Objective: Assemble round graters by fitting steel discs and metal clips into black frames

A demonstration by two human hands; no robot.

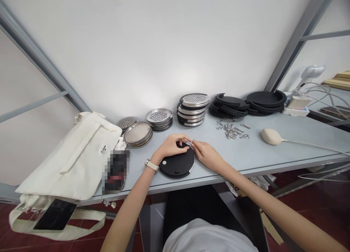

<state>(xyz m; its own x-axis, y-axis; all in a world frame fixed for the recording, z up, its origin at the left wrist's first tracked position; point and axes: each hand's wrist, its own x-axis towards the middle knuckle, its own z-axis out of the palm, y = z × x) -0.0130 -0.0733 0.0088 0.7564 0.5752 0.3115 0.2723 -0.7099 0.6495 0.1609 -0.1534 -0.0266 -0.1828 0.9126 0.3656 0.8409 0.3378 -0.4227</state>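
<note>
Black round disc (176, 165) with a bright metal rim lies flat on the pale grey surface (240, 150), near its front edge and directly before the person. At the disc's upper edge the left hand (170, 145) and right hand (205, 153) meet, each grip closed, their fingertips pinched together on a small silver piece (188, 143) that they partly hide. A watch with a cream strap (152, 165) circles the left wrist. Beyond the hands stand stacks of perforated steel discs (194, 109) and plain steel discs (137, 134), with piles of black rings (229, 105) to the right of them. Metal snap hooks (229, 130) lie in a loose heap just in front of those rings. Farther right rests a cream oval object (270, 136) trailing a pale cable. To the left sit a cream canvas bag (76, 157) and a pixelated object (116, 172), too blurred to tell, just beside the bag.
</note>
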